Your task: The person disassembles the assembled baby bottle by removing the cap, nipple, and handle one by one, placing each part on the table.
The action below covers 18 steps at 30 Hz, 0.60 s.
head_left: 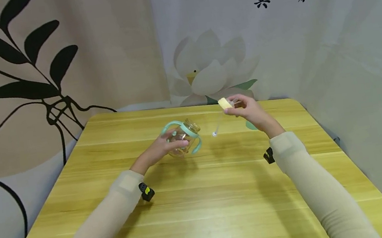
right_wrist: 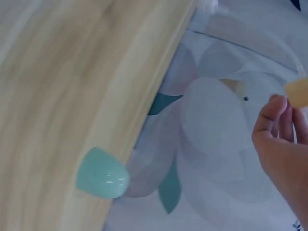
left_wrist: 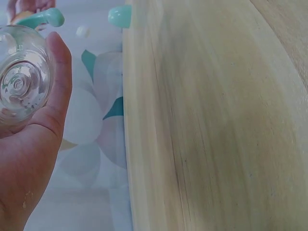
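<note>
My left hand (head_left: 158, 148) grips a clear baby bottle (head_left: 179, 150) with mint handles (head_left: 197, 145), tilted above the table, its uncapped mouth toward the right. In the left wrist view the round base of the bottle (left_wrist: 20, 84) faces the camera, with the thumb along its side. My right hand (head_left: 251, 113) pinches a pale yellow screw collar (head_left: 225, 103) between thumb and fingers, right of the bottle and higher. A thin clear straw hangs from the collar, ending in a small weight (head_left: 214, 134). Much of the collar's top is hidden by fingers.
A mint dome-shaped cap (right_wrist: 102, 174) stands on the wooden table (head_left: 198, 216) near its far edge, partly behind the right hand in the head view. Behind the table hangs a curtain (head_left: 120, 43) printed with leaves, a lotus and writing.
</note>
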Motion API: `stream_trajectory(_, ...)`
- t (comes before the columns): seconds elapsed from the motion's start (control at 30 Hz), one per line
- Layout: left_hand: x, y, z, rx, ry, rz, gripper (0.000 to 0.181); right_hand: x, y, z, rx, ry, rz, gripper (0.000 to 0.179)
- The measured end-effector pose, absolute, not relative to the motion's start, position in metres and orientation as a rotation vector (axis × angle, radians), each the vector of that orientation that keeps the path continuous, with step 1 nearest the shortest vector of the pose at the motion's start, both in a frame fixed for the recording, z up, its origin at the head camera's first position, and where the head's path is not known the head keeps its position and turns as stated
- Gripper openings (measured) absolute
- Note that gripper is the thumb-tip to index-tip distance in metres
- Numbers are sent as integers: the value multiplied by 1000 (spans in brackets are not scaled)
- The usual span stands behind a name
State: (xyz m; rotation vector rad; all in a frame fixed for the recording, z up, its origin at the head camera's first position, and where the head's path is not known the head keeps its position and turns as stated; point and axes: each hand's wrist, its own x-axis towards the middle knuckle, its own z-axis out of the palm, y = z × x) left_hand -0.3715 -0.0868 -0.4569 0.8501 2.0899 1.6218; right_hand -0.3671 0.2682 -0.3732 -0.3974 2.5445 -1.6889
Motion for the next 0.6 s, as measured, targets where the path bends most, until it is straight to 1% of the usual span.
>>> stream_trajectory(0.23,-373,-85,-461,854,2093,1609,55,-363,280,-385,-337,2517,-1610,36)
stream_trajectory(0.33,-372,-85,-463,837,2101,1604,58,-363,283,-389,-318,2514,-1585,36)
stream_trajectory(0.47,-372,-85,-463,841,2095,1598,61,-361,288,-392,-292,2506,-1524,42)
stream_trajectory(0.6,-372,-85,-461,866,2089,1593,58,-358,295,-392,-309,2495,-1426,42)
